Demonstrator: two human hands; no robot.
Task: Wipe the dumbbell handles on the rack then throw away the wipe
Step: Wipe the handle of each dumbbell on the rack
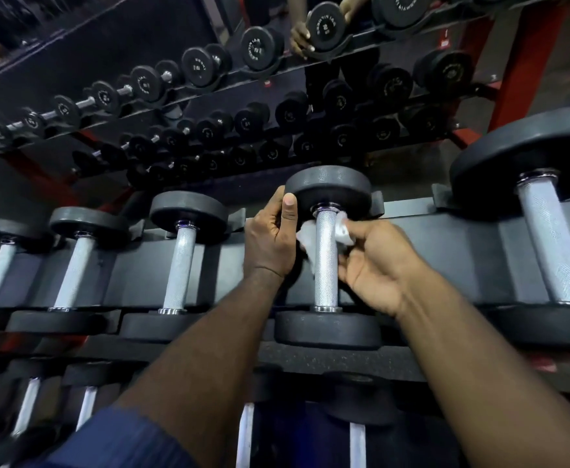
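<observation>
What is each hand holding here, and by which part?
Left hand grips the dumbbell's far head at its rim; right hand holds the wipe against the handle.

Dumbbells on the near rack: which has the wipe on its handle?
The dumbbell between the hands: a white wipe wraps its handle, held by the right hand; the left hand grips its far head. Neighbouring handles are bare.

Steel dumbbell handle point(326, 261), white wipe point(305, 235) (apparently crumpled) behind

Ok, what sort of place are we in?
Probably a gym's free-weight area: a long tiered rack, the dumbbell under the wipe one of many in graded sizes, and a wall mirror behind reflecting them.
</observation>
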